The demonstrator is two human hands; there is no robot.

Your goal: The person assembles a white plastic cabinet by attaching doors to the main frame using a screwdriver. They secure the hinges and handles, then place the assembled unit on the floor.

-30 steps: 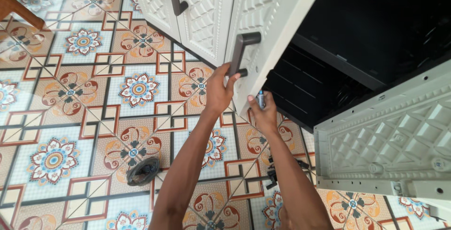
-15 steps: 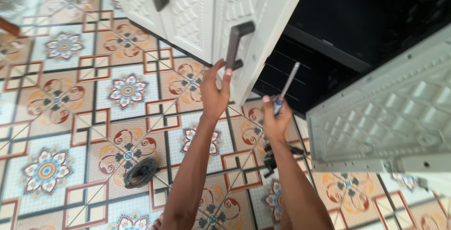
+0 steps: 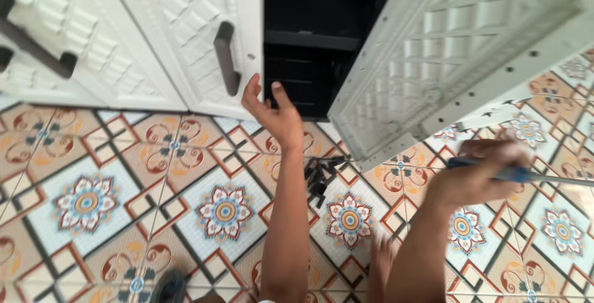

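Patterned tile floor (image 3: 93,204) w/ white cabinet (image 3: 154,37) along its top edge; dark interior showing btwn two open doors. Right door (image 3: 445,61) swung out. Left hand (image 3: 275,114) raised by edge of left door (image 3: 204,49), just below dark handle (image 3: 226,58); fingers spread loose, holding nothing. Right hand (image 3: 479,176), blurred, fingers closed round blue-handled screwdriver (image 3: 526,175). Small black parts (image 3: 318,176) lie on floor under the cabinet opening.

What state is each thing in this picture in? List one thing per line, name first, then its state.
left cabinet door: ajar, its edge touched by the left hand.
right cabinet door: swung wide open.
screwdriver: gripped in the right hand, lying level.
dark small parts: loose on the floor.
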